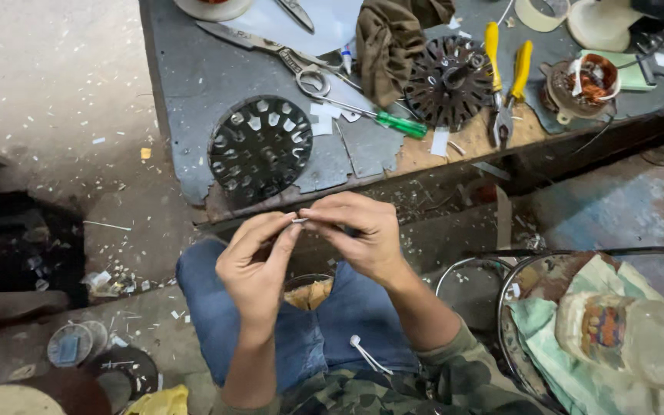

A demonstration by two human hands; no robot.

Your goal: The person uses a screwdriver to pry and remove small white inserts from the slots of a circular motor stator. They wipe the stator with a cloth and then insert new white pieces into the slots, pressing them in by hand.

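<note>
Dusty grey floor fills the upper left of the frame, with small white scraps all over it. Along the top runs a low grey bench. On the bench lies a round black disc with white bits stuck in its slots, near the middle of the frame. To its right lie a green screwdriver, a second dark disc and yellow pliers. Scissors and a brown rag lie higher up. In the middle of the frame, just below the bench edge, both hands meet over blue jeans. The left hand and the right hand each pinch one tiny pale strip between thumb and fingertips, so the strip sits between the two hands. Below the hands, a small glass cup rests between the knees. At lower right, a wire basket holds green paper and a plastic bag.
</note>
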